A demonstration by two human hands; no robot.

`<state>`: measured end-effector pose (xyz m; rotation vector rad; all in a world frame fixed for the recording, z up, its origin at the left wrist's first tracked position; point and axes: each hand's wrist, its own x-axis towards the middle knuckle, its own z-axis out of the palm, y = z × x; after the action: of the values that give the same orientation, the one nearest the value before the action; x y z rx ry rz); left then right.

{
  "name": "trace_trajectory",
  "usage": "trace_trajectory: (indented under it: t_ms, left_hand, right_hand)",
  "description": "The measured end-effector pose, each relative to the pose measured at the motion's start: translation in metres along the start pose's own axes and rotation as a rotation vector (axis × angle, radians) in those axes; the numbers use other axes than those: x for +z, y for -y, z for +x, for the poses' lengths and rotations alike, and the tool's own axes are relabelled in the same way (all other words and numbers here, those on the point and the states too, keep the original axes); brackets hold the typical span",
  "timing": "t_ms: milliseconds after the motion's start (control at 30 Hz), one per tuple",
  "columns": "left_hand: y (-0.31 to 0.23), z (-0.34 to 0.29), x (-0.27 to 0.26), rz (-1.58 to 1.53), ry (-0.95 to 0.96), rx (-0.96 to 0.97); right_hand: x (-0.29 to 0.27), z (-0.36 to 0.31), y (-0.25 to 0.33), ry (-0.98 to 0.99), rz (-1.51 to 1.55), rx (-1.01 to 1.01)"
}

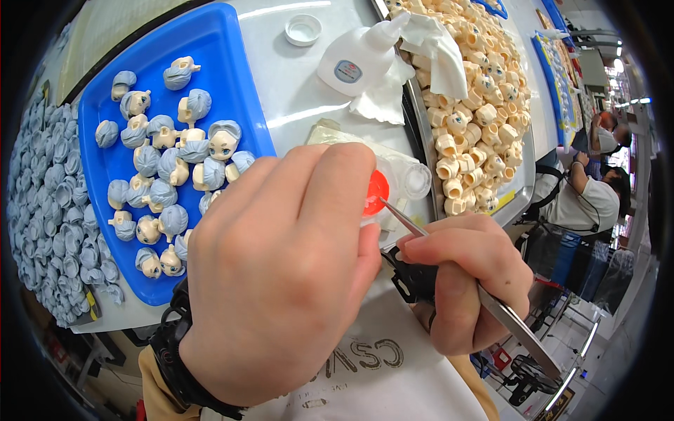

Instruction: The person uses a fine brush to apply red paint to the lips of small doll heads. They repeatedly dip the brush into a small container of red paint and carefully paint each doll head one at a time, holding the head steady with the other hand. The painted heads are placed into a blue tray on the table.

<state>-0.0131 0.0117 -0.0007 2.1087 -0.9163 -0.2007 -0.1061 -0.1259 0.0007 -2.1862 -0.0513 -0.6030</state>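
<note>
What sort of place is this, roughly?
Probably a doll workshop: a blue plastic tray of small doll heads with blue hair, a heap of beige plastic head parts, and a pile of pale blue hair pieces.

Letters point(363, 358) on apron point(414, 382), label point(347, 71) on bottle point(360, 50)

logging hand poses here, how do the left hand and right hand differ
The left hand shows its broad back, fingertips mostly hidden; the right hand shows curled fingers around silver tweezers. The left hand looks larger in the picture than the right hand. Both are bare and close to the round red piece.
</note>
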Motion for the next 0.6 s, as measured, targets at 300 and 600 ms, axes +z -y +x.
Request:
trace_trajectory:
  t_ms: [300,600]
  left_hand:
    - [-0.001,0.0,0.0,0.022,0.01,0.022]
    - [-0.002,-0.001,0.0,0.037,-0.003,0.002]
  right_hand:
    - [0.005,-0.021,-0.012,-0.062,0.165,0.059]
    - [0.009,-0.034,-0.018,-0.148,0.34,0.182]
